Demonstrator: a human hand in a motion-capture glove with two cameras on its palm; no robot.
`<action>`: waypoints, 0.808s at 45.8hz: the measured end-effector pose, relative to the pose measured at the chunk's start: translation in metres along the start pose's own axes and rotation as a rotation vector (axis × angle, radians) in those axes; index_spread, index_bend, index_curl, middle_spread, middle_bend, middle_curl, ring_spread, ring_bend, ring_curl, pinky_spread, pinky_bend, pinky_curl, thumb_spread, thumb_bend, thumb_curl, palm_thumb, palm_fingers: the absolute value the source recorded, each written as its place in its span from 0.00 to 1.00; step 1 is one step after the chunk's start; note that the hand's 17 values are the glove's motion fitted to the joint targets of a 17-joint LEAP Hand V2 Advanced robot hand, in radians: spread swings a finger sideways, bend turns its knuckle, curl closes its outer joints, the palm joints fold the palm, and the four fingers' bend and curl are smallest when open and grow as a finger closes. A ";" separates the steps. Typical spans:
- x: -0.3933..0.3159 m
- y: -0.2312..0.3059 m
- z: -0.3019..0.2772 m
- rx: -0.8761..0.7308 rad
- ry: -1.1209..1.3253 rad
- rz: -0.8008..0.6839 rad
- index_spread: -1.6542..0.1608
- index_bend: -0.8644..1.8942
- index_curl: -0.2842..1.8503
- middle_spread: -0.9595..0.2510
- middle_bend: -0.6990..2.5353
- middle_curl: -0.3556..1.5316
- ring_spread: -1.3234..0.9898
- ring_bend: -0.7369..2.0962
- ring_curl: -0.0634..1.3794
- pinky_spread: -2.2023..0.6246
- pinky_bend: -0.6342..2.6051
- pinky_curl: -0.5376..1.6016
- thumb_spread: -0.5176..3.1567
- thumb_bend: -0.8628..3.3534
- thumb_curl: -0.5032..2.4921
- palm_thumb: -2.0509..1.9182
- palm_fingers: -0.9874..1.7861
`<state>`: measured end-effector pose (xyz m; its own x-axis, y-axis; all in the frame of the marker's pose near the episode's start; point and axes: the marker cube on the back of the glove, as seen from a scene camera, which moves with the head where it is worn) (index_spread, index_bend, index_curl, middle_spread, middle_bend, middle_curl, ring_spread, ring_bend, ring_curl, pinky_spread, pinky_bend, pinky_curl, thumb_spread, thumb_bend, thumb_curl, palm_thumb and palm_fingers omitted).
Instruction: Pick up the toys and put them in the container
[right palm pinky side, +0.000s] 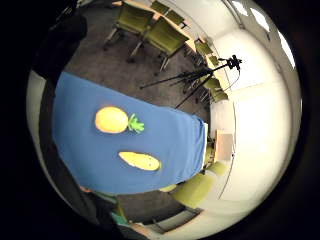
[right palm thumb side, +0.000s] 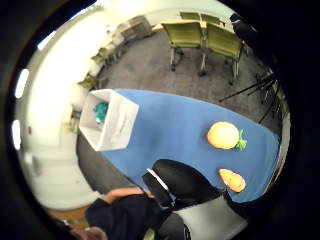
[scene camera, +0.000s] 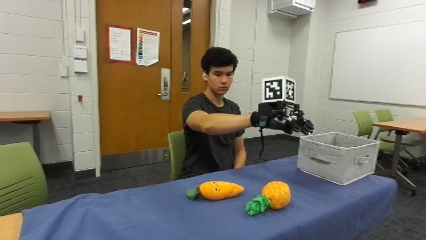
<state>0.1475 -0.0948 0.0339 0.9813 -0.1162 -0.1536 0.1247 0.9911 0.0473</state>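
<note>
Grey fabric container (scene camera: 336, 156), table end: one teal toy inside. Gloved right hand (scene camera: 287, 121) above it, fingers spread, empty. Plush carrot (scene camera: 218, 190), plush pineapple (scene camera: 271, 196) remain; reach back next.

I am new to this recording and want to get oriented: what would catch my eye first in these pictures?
First, the gloved right hand, raised in the air above the table with fingers spread and holding nothing, near the grey container at the table's end. Then the two bright toys on the blue cloth: a carrot and a pineapple, side by side. Something teal lies in the container.
</note>
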 end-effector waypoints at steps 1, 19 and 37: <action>0.004 -0.001 0.007 -0.007 -0.004 0.004 0.82 0.37 0.39 0.70 0.38 0.42 0.44 0.59 0.25 0.70 0.48 0.42 0.40 0.19 0.27 0.50 0.37; 0.032 0.002 0.168 -0.235 -0.100 0.039 0.81 0.38 0.38 0.70 0.36 0.41 0.43 0.55 0.23 0.71 0.45 0.41 0.39 0.19 0.26 0.50 0.37; 0.026 0.027 0.226 -0.364 -0.124 0.041 0.80 0.39 0.39 0.72 0.32 0.40 0.44 0.50 0.20 0.72 0.45 0.41 0.38 0.19 0.26 0.51 0.35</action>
<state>0.2098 -0.0861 0.2538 0.9975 -0.0605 -0.0374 0.0462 0.9510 -0.3057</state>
